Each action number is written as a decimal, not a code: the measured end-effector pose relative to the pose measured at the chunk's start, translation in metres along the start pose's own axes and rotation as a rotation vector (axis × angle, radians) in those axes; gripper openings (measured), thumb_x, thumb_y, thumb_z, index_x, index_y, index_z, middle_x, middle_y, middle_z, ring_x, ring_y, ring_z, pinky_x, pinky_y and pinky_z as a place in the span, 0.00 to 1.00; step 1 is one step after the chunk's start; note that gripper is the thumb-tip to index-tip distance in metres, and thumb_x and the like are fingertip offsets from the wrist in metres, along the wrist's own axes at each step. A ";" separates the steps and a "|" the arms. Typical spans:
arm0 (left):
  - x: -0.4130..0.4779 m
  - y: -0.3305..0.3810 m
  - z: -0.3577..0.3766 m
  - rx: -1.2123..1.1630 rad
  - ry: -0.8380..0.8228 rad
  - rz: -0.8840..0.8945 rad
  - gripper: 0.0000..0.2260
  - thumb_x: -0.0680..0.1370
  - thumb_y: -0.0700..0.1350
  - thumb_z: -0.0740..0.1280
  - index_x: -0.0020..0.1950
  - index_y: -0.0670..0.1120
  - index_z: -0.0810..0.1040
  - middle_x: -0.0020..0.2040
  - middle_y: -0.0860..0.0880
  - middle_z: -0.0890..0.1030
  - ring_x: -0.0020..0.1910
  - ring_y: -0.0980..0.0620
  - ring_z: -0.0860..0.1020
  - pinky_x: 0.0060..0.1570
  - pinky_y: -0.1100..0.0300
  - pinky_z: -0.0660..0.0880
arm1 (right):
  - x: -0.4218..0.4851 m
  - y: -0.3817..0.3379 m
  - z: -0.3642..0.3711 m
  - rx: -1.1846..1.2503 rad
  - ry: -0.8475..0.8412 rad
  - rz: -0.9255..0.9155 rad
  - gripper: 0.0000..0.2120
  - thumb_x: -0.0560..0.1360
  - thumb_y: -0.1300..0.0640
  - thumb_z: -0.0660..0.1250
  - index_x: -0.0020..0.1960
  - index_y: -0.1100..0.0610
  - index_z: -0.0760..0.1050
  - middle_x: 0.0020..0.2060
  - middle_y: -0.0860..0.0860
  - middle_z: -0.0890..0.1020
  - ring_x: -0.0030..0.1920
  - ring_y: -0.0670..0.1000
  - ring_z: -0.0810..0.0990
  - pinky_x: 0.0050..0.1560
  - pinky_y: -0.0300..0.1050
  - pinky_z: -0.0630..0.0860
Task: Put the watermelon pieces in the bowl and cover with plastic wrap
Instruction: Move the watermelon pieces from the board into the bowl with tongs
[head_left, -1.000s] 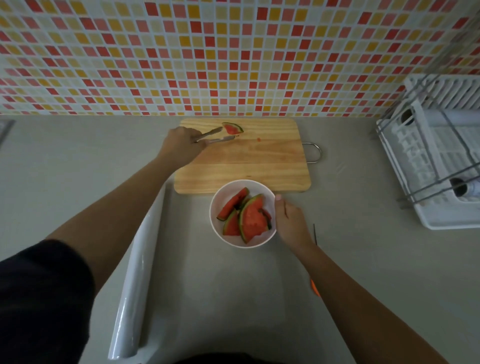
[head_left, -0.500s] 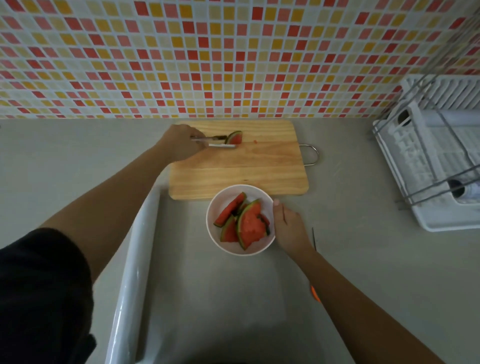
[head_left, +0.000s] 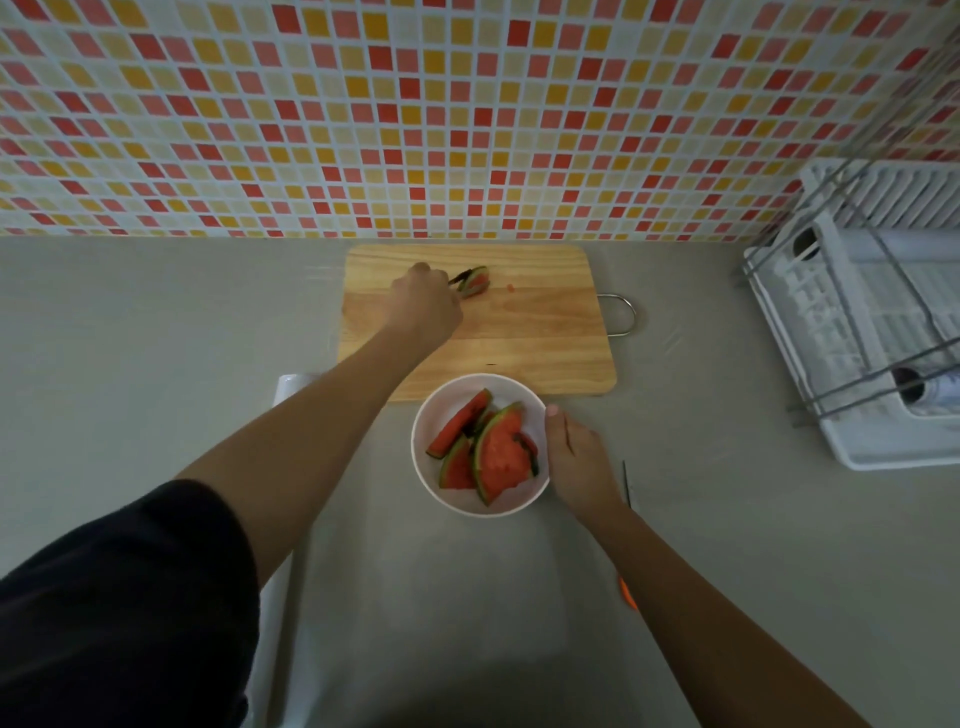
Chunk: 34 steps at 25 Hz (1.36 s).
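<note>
A white bowl (head_left: 431, 415) sits on the counter just in front of a wooden cutting board (head_left: 519, 338); it holds several watermelon slices (head_left: 498, 452). My right hand (head_left: 576, 457) rests against the bowl's right rim with the thumb on the edge. My left hand (head_left: 426, 306) is over the board and grips metal tongs (head_left: 460, 279), whose tips are closed on a small watermelon piece (head_left: 477, 280). A white roll of plastic wrap (head_left: 275, 597) lies along the counter on the left, partly hidden under my left arm.
A white dish rack (head_left: 872, 332) with metal wires stands at the right. A knife with an orange handle (head_left: 627, 597) lies on the counter behind my right forearm. A tiled wall runs along the back. A small red scrap (head_left: 510, 286) lies on the board.
The tongs closed on the small watermelon piece, and my left hand turned over it on the board. My right hand stayed on the bowl.
</note>
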<state>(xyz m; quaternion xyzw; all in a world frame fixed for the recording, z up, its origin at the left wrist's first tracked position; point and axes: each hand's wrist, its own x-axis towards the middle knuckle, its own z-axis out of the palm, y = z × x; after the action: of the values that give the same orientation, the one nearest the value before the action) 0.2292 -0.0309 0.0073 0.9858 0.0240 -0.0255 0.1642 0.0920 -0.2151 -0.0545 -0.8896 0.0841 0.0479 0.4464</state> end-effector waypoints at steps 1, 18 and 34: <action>-0.004 0.004 0.002 0.037 0.003 0.033 0.14 0.79 0.47 0.59 0.54 0.39 0.79 0.50 0.41 0.75 0.46 0.40 0.76 0.38 0.53 0.68 | 0.000 0.000 0.000 0.001 -0.002 0.004 0.23 0.81 0.51 0.51 0.36 0.63 0.73 0.30 0.55 0.76 0.34 0.55 0.75 0.38 0.50 0.71; -0.042 -0.060 -0.022 -0.490 -0.032 -0.223 0.08 0.76 0.45 0.66 0.50 0.45 0.85 0.43 0.49 0.81 0.37 0.56 0.74 0.34 0.70 0.67 | 0.001 0.000 0.001 -0.025 0.019 0.009 0.21 0.80 0.49 0.50 0.31 0.52 0.68 0.29 0.51 0.74 0.35 0.54 0.74 0.38 0.43 0.64; -0.050 -0.071 -0.005 -0.735 -0.147 -0.396 0.05 0.73 0.43 0.69 0.44 0.44 0.83 0.37 0.48 0.79 0.32 0.52 0.71 0.36 0.60 0.67 | 0.001 -0.001 -0.001 -0.060 0.027 -0.003 0.23 0.81 0.50 0.51 0.27 0.51 0.63 0.25 0.48 0.71 0.33 0.54 0.72 0.35 0.44 0.61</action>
<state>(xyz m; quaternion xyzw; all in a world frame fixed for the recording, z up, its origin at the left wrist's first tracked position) 0.1753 0.0358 -0.0080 0.8335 0.2084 -0.1166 0.4982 0.0928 -0.2150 -0.0535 -0.9033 0.0874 0.0377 0.4182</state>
